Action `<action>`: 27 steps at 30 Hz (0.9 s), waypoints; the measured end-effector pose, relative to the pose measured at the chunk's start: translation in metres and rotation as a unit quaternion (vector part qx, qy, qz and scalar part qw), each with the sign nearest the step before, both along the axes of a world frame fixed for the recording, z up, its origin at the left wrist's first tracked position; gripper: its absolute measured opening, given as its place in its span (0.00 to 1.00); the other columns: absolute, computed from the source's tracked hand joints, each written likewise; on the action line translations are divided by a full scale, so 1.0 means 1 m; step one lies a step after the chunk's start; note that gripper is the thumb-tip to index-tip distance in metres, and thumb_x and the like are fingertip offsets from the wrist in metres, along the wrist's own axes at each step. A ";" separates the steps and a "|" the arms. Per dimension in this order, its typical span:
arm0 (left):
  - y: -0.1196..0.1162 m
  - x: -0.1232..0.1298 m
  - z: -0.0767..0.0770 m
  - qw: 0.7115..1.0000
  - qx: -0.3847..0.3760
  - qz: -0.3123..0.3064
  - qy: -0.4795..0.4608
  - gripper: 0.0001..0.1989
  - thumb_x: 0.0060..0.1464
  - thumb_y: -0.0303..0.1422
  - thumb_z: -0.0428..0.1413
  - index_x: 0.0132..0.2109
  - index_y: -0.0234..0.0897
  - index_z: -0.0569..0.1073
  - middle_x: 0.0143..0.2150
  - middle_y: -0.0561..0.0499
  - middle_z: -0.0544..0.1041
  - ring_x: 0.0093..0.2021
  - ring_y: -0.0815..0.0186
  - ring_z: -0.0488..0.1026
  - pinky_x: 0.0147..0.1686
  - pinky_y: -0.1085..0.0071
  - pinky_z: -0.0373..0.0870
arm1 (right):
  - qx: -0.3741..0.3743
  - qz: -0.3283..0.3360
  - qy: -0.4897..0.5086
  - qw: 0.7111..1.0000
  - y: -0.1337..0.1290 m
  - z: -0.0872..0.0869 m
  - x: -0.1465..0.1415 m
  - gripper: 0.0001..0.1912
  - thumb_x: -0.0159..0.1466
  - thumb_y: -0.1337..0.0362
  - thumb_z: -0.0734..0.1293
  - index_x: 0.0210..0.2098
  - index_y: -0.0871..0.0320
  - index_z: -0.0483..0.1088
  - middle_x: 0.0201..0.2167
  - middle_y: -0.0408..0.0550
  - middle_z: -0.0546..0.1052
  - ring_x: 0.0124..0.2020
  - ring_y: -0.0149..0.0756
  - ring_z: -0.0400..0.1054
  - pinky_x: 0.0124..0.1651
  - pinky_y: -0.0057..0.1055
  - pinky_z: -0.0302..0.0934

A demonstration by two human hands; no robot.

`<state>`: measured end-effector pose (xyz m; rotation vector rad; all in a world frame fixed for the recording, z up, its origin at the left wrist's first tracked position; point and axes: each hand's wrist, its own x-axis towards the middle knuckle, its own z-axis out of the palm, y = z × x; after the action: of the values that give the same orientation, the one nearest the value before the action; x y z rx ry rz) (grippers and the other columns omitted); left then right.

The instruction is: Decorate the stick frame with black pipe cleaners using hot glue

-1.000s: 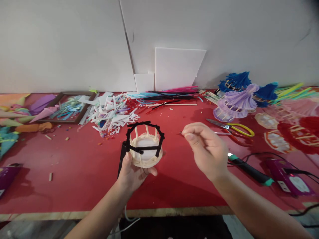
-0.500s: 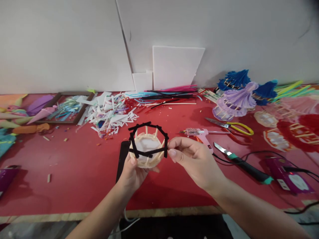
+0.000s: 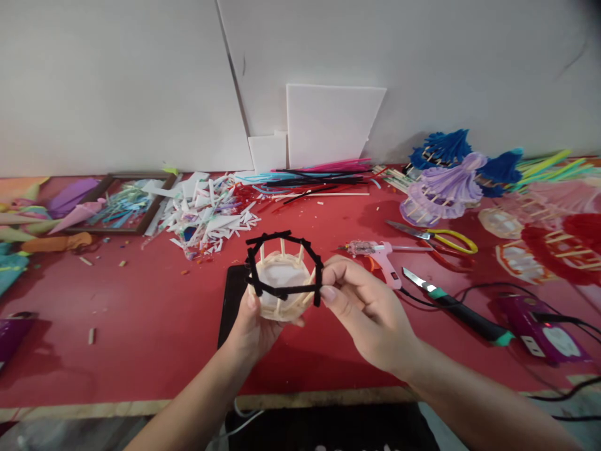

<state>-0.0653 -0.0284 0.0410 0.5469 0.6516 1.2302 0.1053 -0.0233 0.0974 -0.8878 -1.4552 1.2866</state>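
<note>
My left hand [image 3: 253, 326] is closed round the lower left of a small craft frame [image 3: 282, 313], its thumb on the near side. This frame has a white base, pale upright sticks and a ring of short black fuzzy strips, which look like pipe cleaner pieces, along its top. At the ring's right corner, my right hand [image 3: 364, 307] pinches a black pipe cleaner piece [image 3: 318, 285] between thumb and forefinger. Right of that hand lie a pink glue gun [image 3: 382, 257] and a utility knife [image 3: 460, 313] with its blade out.
Scissors [image 3: 432, 238], a purple power box [image 3: 539, 329] and cables lie right. Behind are several finished craft pieces [image 3: 446, 185], a bundle of pipe cleaners [image 3: 310, 178] and white scraps [image 3: 211, 210]. A brown wooden frame [image 3: 106, 186] stands left; a black phone-like slab [image 3: 231, 300] lies under my left hand.
The craft frame and both hands have shifted slightly right. My right thumb and forefinger have closed in against the ring's right corner.
</note>
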 end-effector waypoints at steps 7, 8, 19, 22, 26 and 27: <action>0.003 0.002 0.004 0.996 0.001 -0.058 -0.071 0.35 0.48 0.53 0.60 0.60 0.42 0.67 0.45 0.45 0.81 0.43 0.53 0.81 0.24 0.75 0.79 | 0.106 -0.088 -0.023 0.990 0.000 -0.007 0.005 0.06 0.68 0.69 0.59 0.34 0.56 0.64 0.32 0.44 0.65 0.32 0.30 0.62 0.34 0.30 0.60; 0.003 0.001 0.003 0.997 0.005 -0.051 -0.066 0.35 0.49 0.52 0.61 0.60 0.42 0.66 0.46 0.44 0.81 0.45 0.52 0.80 0.25 0.75 0.79 | 0.115 -0.103 -0.026 0.988 0.001 -0.007 0.006 0.06 0.68 0.69 0.60 0.34 0.56 0.64 0.32 0.44 0.65 0.33 0.30 0.62 0.35 0.31 0.61; -0.004 0.011 0.002 0.987 0.030 0.136 0.077 0.30 0.41 0.41 0.69 0.51 0.46 0.67 0.46 0.51 0.76 0.42 0.61 0.78 0.37 0.67 0.80 | 0.405 -0.186 -0.217 0.868 0.002 0.005 0.003 0.10 0.58 0.76 0.71 0.38 0.60 0.69 0.34 0.47 0.74 0.36 0.35 0.66 0.43 0.37 0.64; -0.006 0.015 0.006 0.982 0.036 0.159 0.093 0.33 0.38 0.39 0.70 0.51 0.47 0.66 0.50 0.50 0.74 0.45 0.60 0.77 0.39 0.65 0.79 | 0.418 -0.209 -0.241 0.851 0.003 0.002 -0.001 0.11 0.58 0.75 0.72 0.38 0.60 0.70 0.33 0.47 0.75 0.35 0.35 0.67 0.43 0.37 0.64; -0.008 0.016 0.005 0.978 0.049 0.176 0.101 0.34 0.37 0.37 0.71 0.51 0.48 0.65 0.53 0.48 0.72 0.45 0.59 0.76 0.37 0.65 0.79 | 0.427 -0.213 -0.251 0.842 0.004 0.001 -0.003 0.10 0.59 0.73 0.72 0.38 0.59 0.70 0.32 0.47 0.75 0.35 0.36 0.67 0.43 0.38 0.64; -0.008 0.016 0.004 0.977 0.051 0.179 0.103 0.34 0.37 0.37 0.71 0.51 0.48 0.65 0.53 0.48 0.72 0.45 0.60 0.76 0.37 0.65 0.79 | 0.428 -0.212 -0.253 0.842 0.004 0.001 -0.003 0.09 0.59 0.73 0.71 0.38 0.59 0.70 0.32 0.47 0.75 0.35 0.36 0.67 0.42 0.38 0.64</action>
<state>-0.0497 -0.0360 0.0451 0.6681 0.8921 1.5650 0.1021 -0.0190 0.0981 -0.8617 -1.8513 -0.0129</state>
